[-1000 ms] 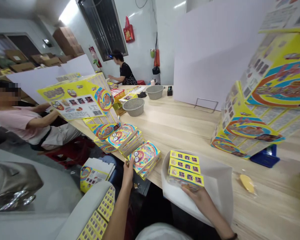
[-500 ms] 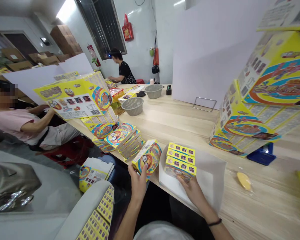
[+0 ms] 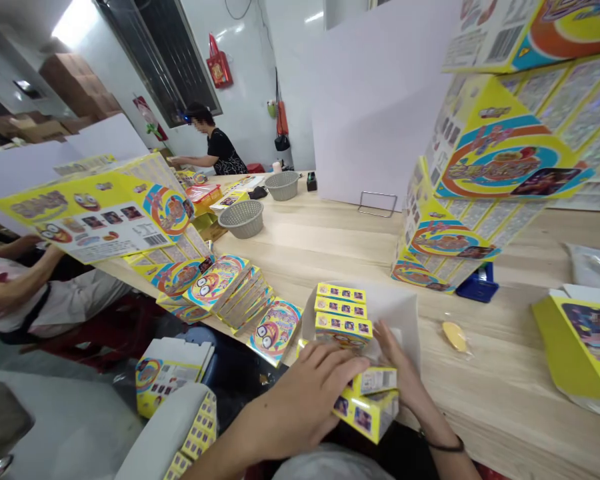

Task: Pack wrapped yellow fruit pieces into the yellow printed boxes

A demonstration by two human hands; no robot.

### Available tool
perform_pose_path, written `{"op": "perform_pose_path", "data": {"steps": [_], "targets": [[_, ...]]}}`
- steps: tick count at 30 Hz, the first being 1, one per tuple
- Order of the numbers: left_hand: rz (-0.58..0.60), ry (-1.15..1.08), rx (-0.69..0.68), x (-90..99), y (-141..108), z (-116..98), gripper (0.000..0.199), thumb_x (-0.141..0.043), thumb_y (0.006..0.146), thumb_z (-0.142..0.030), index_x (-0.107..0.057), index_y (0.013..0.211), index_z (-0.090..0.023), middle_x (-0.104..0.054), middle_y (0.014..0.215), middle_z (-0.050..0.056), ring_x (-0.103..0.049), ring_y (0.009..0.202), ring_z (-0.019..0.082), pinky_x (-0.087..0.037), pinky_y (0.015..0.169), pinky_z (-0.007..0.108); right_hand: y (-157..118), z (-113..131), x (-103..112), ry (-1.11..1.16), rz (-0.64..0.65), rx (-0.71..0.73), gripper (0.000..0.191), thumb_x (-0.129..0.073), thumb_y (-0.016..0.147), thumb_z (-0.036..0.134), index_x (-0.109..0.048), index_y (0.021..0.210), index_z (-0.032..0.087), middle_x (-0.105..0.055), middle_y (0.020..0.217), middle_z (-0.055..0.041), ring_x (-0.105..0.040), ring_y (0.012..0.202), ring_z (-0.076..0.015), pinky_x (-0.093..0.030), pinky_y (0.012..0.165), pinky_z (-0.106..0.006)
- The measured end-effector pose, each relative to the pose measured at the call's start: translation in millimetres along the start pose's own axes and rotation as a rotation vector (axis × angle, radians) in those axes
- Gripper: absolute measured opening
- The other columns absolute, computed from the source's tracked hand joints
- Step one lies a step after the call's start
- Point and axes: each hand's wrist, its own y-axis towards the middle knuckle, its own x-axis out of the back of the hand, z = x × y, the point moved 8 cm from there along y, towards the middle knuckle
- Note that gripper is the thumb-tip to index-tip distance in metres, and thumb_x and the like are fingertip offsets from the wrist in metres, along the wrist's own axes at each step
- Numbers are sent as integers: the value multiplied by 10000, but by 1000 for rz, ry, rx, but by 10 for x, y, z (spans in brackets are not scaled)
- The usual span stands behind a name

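Observation:
Two small yellow boxes (image 3: 367,412) are gripped under my left hand (image 3: 307,393), whose fingers curl over their tops at the front of the white tray (image 3: 405,327). My right hand (image 3: 397,363) is by the right ends of these boxes, its fingers stretched out into the tray; whether the palm presses on them is hard to see. Three more small yellow boxes (image 3: 343,310) stand in a row inside the tray. Left of it, a cartoon-faced box (image 3: 275,330) lies near the table edge, beside a leaning stack of similar boxes (image 3: 225,287).
Large yellow display boxes (image 3: 500,147) are piled at the right, by a blue holder (image 3: 480,283). More display boxes (image 3: 110,207) stand at the left. Grey baskets (image 3: 243,219) and a wrapped yellow item (image 3: 454,337) are on the table. Two people sit farther off.
My left hand has moved right from the cartoon-faced box, now left on the table, to two small boxes at the tray. My right hand has left the row. The view has swung right.

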Motion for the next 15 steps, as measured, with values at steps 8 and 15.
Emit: {"op": "perform_pose_path", "data": {"steps": [8, 15], "targets": [[-23, -11, -51, -268, 408, 177, 599, -514, 801, -147, -307, 1359, -215, -476, 1312, 111, -376, 1247, 255, -231, 1070, 453, -450, 72, -72, -46, 85, 1, 933, -733, 609, 388, -221, 1385, 307, -334, 1434, -92, -321, 1305, -288, -275, 1068, -444], [-866, -996, 508, -556, 120, 1531, 501, -501, 826, -460, -460, 1276, -244, -312, 1464, 48, -206, 1371, 202, -153, 1130, 344, -177, -143, -95, -182, 48, -36, 714, -679, 657, 407, -391, 1278, 204, -514, 1267, -144, -502, 1153, -297, -374, 992, -471]]}}
